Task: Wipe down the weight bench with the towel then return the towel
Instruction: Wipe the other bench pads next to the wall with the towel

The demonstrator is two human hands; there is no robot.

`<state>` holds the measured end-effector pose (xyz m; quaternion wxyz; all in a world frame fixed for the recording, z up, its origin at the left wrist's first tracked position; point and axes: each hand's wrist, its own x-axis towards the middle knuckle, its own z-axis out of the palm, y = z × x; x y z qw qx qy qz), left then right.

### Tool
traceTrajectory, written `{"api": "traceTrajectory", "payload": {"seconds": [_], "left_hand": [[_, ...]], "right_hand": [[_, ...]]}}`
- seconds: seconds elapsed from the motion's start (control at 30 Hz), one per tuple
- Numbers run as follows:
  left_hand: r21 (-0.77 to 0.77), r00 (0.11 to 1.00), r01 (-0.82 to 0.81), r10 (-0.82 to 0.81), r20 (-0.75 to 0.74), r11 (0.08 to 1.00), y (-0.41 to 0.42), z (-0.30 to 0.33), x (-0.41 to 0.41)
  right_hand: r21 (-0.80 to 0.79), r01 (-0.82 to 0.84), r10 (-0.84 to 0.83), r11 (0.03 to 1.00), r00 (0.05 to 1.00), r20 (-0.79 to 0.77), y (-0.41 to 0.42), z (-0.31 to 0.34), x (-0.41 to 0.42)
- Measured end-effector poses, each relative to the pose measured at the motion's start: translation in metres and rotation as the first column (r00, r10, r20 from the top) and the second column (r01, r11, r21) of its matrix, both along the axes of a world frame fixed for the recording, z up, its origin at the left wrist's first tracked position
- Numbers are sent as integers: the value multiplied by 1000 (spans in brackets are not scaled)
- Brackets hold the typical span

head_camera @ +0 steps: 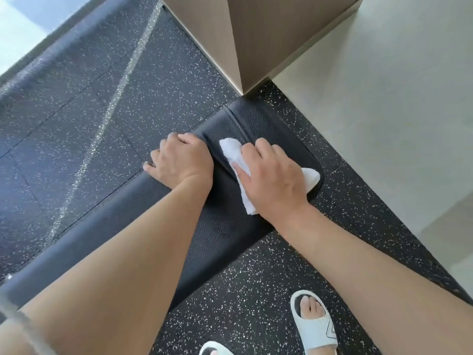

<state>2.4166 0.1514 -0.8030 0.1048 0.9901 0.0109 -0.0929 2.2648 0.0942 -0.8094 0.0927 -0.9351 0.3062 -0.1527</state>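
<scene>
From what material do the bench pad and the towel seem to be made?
Bench pad: probably vinyl or leather-like upholstery, black, with a pebbled grain and a stitched seam. Towel: likely cotton terry, white, with a fuzzy looped surface and soft folds.

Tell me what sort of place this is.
Most likely a gym. A black padded bench stands on speckled rubber flooring typical of weight rooms, and the right hand presses a white towel on the pad while the left hand rests on its edge.
</scene>
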Motion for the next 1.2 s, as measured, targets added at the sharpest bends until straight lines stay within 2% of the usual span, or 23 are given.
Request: {"api": "traceTrajectory", "payload": {"seconds": [0.13, 0.2, 0.3, 0.37, 0.4, 0.5, 0.63, 0.73, 0.83, 0.97, 1.2], "left_hand": [[-210, 990, 105, -122, -66, 972, 15, 8, 4], [-300, 954, 263, -293, -61, 917, 38, 10, 6], [-263, 763, 641, -636, 115, 722, 109, 7, 2], [-163, 656, 754, -740, 148, 636, 166, 4, -5], [-140, 635, 772, -761, 131, 620, 194, 4, -10], [-136, 650, 756, -759, 36, 641, 264, 14, -31], [-130, 721, 672, -684, -108, 729, 327, 52, -42], [-129, 802, 572, -585, -118, 810, 359, 96, -35], [-145, 842, 521, -534, -75, 841, 383, 144, -33], [-175, 877, 460, -477, -66, 871, 400, 211, -35], [-287, 899, 413, -437, -22, 864, 422, 348, -48]], "right_hand": [[-24, 77, -77, 997, 997, -25, 20, 5, 4], [-31, 97, -99, 995, 994, -45, 29, 6, 4], [-29, 107, -109, 994, 993, -52, 60, 11, 4], [-19, 1, -2, 1000, 999, -50, 106, 10, 0], [-3, -57, 57, 998, 997, -51, 136, 11, -2], [105, -150, 158, 983, 984, -81, 211, 15, -3], [273, -86, 135, 958, 977, -166, 237, 35, 8], [456, 9, 115, 890, 963, -243, 239, 71, 6], [561, 43, 75, 827, 980, -185, 239, 117, 5], [604, -22, 91, 796, 992, -83, 236, 189, 8], [570, -97, 151, 816, 987, -48, 242, 337, 6]]}}
